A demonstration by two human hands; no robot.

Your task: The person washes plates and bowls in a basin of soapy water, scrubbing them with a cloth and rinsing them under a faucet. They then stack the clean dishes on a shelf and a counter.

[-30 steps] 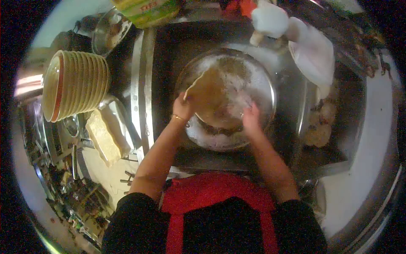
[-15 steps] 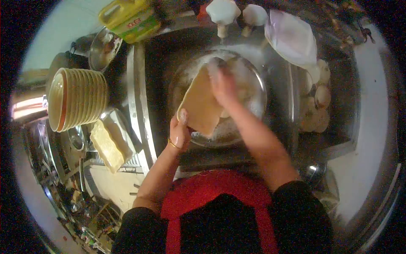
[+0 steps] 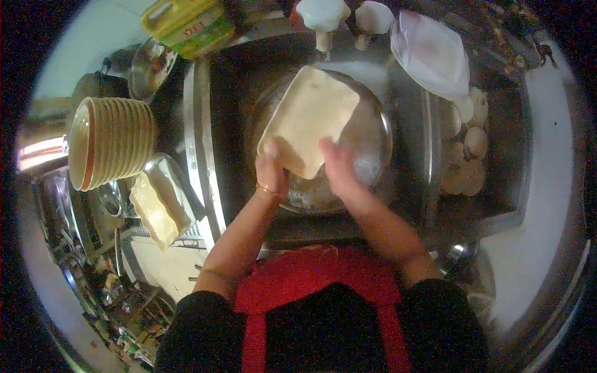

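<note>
A cream rectangular plate (image 3: 314,118) is tilted above a round metal basin (image 3: 387,133) of foamy water, which stands in a metal sink (image 3: 230,112). My left hand (image 3: 272,169) grips the plate's lower left corner, thumb on its face. At the plate's lower right edge is my right hand (image 3: 340,166), slightly blurred, with its thumb against the edge and its other fingers partly hidden; it appears to hold the plate too.
Left of the sink are stacked bowls (image 3: 118,143), a wavy-edged yellowish dish (image 3: 153,211) and a yellow container (image 3: 189,28). White plates (image 3: 429,53) lie at the upper right, and round dishes (image 3: 476,143) sit in the right-hand basin.
My right hand has moved from the plate's upper part down to its lower right edge. The plate has shifted up and turned, showing more of its face.
</note>
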